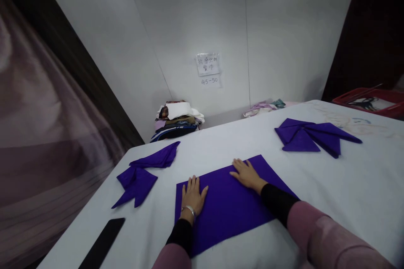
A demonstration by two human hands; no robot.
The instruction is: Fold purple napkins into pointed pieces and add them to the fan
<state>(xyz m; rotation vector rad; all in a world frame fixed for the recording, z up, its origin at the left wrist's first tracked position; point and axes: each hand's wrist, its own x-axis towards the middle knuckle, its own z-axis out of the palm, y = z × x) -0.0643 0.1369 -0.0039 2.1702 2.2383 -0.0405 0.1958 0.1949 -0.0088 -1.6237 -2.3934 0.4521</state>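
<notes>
A purple cloth napkin lies flat as a rectangle on the white-covered table. Near its far left corner rests my left hand, fingers stretched out and palm down, with a silver bracelet at the wrist. Farther right, my right hand lies flat at the far edge, its fingers spread. Both hands press on the cloth without gripping it. To the left sits a group of folded purple cloths with pointed corners. At the right back lies another folded purple cloth shape.
A long black flat bar lies at the table's left edge. Behind the table is a stack of folded fabrics, with more cloth to its right. A red basket stands at far right. A handwritten sign hangs on the wall.
</notes>
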